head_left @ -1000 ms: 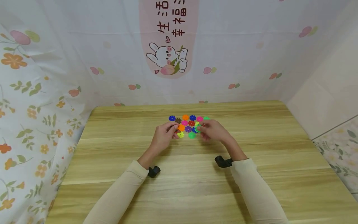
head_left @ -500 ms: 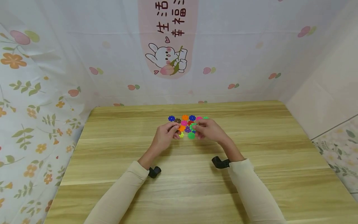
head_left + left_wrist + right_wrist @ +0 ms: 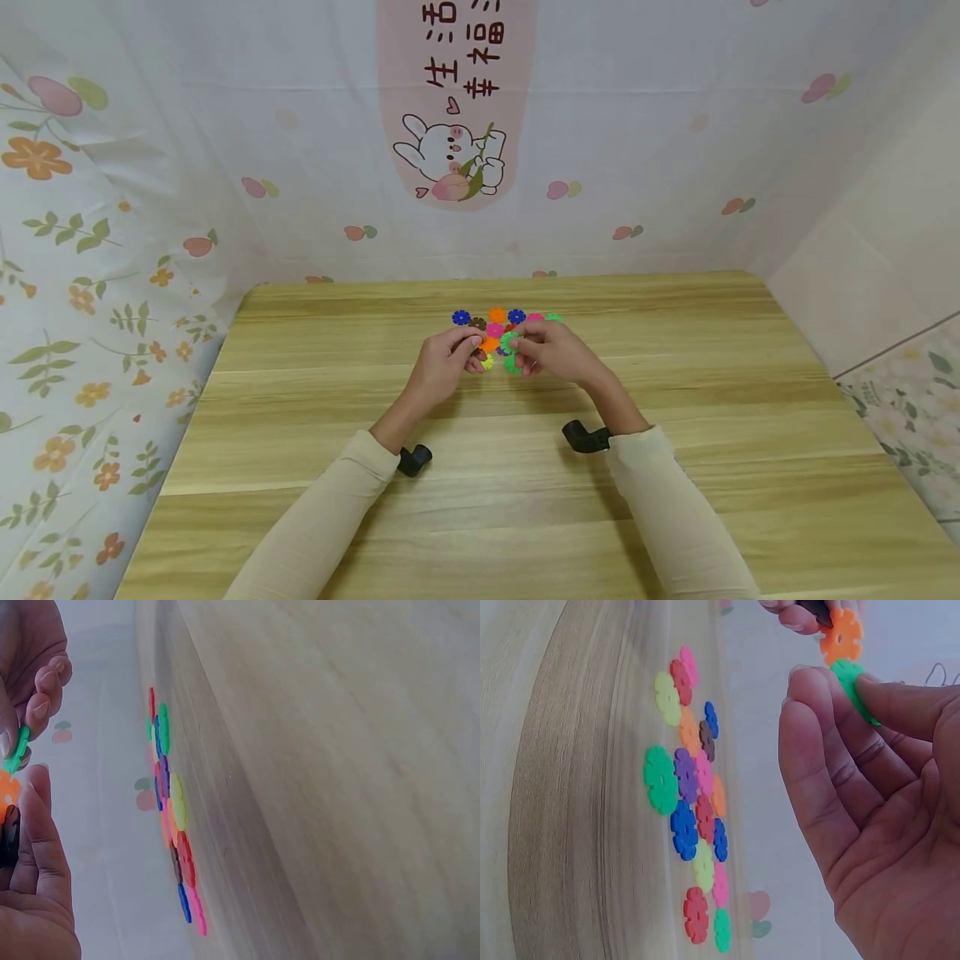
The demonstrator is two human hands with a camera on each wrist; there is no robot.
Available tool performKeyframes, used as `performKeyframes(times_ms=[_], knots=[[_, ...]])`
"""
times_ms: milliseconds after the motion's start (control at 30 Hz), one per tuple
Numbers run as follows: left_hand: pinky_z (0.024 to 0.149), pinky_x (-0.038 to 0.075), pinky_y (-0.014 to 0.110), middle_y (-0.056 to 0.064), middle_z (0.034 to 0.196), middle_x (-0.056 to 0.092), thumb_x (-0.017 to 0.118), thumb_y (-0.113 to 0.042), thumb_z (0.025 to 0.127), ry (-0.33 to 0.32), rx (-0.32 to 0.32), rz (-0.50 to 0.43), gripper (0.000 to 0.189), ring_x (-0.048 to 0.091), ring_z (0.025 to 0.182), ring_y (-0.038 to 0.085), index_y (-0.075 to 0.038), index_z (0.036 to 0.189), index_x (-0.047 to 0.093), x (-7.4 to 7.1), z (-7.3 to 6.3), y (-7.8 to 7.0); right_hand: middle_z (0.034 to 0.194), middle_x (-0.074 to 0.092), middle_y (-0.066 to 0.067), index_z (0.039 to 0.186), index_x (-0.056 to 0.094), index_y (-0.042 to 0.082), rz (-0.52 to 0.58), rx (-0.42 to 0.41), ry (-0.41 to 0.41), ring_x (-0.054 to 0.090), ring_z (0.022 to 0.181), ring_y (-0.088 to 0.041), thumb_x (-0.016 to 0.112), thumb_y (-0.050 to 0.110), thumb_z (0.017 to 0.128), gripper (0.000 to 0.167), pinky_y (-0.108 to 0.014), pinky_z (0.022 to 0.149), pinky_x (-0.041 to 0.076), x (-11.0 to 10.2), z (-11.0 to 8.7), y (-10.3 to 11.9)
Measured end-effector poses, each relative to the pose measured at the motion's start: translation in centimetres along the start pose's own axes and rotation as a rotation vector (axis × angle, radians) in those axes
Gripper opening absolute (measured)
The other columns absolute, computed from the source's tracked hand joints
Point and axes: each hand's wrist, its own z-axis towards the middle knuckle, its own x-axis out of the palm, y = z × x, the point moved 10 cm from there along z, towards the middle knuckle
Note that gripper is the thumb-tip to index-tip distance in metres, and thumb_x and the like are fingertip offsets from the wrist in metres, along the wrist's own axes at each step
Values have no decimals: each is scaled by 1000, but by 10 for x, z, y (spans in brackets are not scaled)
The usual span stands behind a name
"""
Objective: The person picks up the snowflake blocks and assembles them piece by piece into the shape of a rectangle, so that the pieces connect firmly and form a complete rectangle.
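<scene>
My left hand [image 3: 441, 362] pinches a dark brown interlocking snowflake disc [image 3: 10, 836]. An orange snowflake disc [image 3: 841, 637] juts out from it toward the other hand. Between thumb and fingertips, my right hand [image 3: 558, 354] pinches a green snowflake disc [image 3: 851, 690]. The green disc's edge meets the notched rim of the orange one in the right wrist view. Both hands are raised over the far part of the table, where fingers hide some of the loose discs in the head view.
Several loose snowflake discs lie flat on the wooden table [image 3: 480, 500], among them a purple disc [image 3: 686, 775], a blue disc [image 3: 684, 829] and a yellow disc [image 3: 667, 698]. A printed cloth [image 3: 615, 150] hangs behind the table's far edge. Black wrist mounts [image 3: 587, 437] stick out below the sleeves.
My right hand has moved left with the green disc, from over the loose discs up to the orange disc. The left hand has stayed nearly in place.
</scene>
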Motion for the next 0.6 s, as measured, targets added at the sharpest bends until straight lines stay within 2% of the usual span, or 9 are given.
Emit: performKeyframes(times_ms=[100, 333, 600], knots=[[77, 58, 46, 30, 91, 64, 48, -4, 102, 10, -5, 0, 24, 65, 81, 47, 12, 112, 62, 1, 1, 2, 78, 64, -19, 110, 64, -1, 12, -4, 11, 62, 78, -51, 55, 19, 101, 24, -57, 74, 56, 2, 0, 1], [76, 57, 47, 27, 91, 66, 49, -9, 102, 10, -14, 9, 25, 66, 78, 43, 8, 113, 64, 4, 11, 34, 83, 64, -27, 109, 64, 2, 21, -10, 36, 62, 78, -50, 54, 18, 101, 21, -56, 73, 56, 7, 1, 0], [70, 59, 38, 19, 85, 68, 53, -16, 101, -10, 1, 44, 24, 67, 73, 34, 1, 110, 68, 3, 11, 32, 75, 63, -15, 103, 63, -8, -52, -24, 52, 63, 73, -45, 49, 9, 102, 22, -56, 71, 56, 9, 2, 5]])
